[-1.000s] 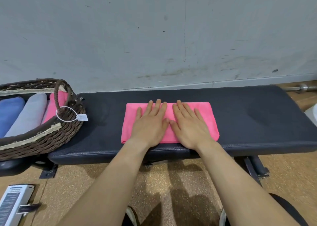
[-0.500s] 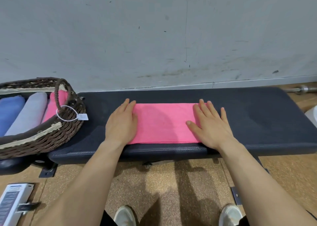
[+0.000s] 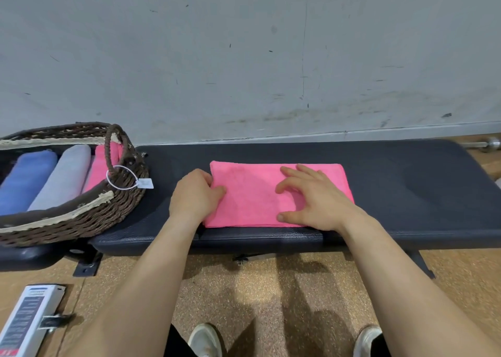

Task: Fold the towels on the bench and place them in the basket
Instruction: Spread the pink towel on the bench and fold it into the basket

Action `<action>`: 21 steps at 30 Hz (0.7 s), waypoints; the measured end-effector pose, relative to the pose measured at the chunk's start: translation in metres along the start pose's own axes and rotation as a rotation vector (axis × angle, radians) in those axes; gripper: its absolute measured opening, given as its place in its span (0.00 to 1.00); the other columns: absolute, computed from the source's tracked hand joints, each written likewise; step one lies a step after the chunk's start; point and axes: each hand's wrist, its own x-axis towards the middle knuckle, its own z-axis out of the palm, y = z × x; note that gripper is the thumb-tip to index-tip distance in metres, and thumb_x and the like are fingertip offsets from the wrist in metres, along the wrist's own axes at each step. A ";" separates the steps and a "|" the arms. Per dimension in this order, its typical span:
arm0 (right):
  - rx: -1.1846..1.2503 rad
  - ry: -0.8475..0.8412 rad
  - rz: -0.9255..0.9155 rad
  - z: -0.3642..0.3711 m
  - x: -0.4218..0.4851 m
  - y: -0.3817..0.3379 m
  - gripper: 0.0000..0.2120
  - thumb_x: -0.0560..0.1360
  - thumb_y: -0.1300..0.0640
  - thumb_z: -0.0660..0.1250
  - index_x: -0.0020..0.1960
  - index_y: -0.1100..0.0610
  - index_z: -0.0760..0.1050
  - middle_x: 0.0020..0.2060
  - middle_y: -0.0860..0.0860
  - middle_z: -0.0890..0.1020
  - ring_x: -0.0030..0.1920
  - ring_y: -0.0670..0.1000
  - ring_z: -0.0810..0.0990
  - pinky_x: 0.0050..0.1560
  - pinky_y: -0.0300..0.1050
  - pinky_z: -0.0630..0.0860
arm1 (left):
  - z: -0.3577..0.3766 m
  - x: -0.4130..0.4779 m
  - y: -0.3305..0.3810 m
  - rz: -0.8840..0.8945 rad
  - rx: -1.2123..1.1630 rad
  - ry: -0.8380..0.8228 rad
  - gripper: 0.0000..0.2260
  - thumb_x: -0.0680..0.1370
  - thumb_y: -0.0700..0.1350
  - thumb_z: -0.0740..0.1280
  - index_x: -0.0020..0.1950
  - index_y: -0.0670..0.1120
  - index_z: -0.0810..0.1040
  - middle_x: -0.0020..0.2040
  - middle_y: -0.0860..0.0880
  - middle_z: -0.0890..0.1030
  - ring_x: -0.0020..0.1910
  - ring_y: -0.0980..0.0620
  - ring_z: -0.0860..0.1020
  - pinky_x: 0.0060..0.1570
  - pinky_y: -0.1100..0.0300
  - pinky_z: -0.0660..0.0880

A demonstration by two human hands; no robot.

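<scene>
Towel (image 3: 252, 194) folded on black bench (image 3: 406, 188), grey wall (image 3: 244, 58) behind. Left hand (image 3: 193, 194) pinches its edge; right hand (image 3: 317, 202) presses, fingers wide.

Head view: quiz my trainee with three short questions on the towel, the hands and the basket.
1. True or false: the towel under the hands lies inside the basket.
2. Which hand pinches the towel's edge? A left, B right, C neither.
3. How many rolled towels show in the basket?
Key: 1. False; it lies on the bench. 2. A: the left hand pinches it, and the right hand rests on top. 3. Three: blue roll, grey roll, pink roll.
</scene>
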 end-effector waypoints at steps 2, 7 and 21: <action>0.011 0.008 0.002 0.001 0.002 -0.001 0.26 0.66 0.37 0.76 0.61 0.38 0.74 0.79 0.40 0.58 0.80 0.48 0.49 0.78 0.57 0.50 | -0.001 -0.002 0.002 0.038 -0.124 0.031 0.07 0.76 0.49 0.70 0.43 0.51 0.73 0.41 0.55 0.76 0.45 0.49 0.76 0.44 0.55 0.72; 0.027 0.010 -0.027 0.009 0.009 -0.010 0.25 0.64 0.36 0.75 0.58 0.38 0.73 0.79 0.39 0.58 0.80 0.47 0.48 0.78 0.57 0.50 | -0.013 0.001 0.005 0.058 -0.479 0.082 0.08 0.75 0.47 0.72 0.49 0.48 0.75 0.45 0.52 0.79 0.44 0.52 0.77 0.38 0.59 0.69; -0.023 0.189 -0.090 0.018 0.011 -0.033 0.22 0.73 0.35 0.66 0.63 0.43 0.76 0.74 0.43 0.68 0.76 0.51 0.60 0.76 0.57 0.56 | -0.047 0.001 0.050 0.089 -0.646 -0.008 0.06 0.73 0.43 0.75 0.47 0.46 0.80 0.41 0.49 0.81 0.42 0.50 0.79 0.46 0.56 0.75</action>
